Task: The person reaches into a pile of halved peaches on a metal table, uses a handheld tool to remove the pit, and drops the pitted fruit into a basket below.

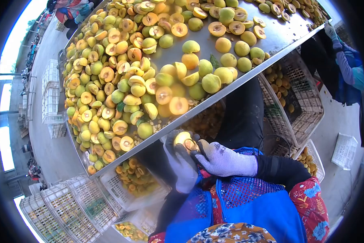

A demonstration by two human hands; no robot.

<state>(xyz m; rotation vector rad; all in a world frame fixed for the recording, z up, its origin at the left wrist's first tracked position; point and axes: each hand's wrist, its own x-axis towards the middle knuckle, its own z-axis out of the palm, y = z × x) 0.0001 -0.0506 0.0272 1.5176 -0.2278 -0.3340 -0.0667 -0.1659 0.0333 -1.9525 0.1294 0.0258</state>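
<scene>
My left hand (181, 164), in a pale glove with dark fingers, is closed around a yellow apricot (183, 138) just below the metal table's front edge. The fruit is cut, and orange flesh shows on its right side. My right hand (221, 158), in a matching glove, has its fingers closed against that side. A thin dark curved piece lies across the cut at the right fingertips; I cannot tell what it is. Above both hands, halved and whole apricots (125, 93) lie heaped on the metal table (289, 38).
Crates of fruit stand below the table, a white crate (109, 182) on the left and a dirty crate (311, 103) on the right. Empty-looking crates (64, 206) are lined up at lower left. A person in blue (350, 73) is at the table's right end, another (74, 10) at upper left.
</scene>
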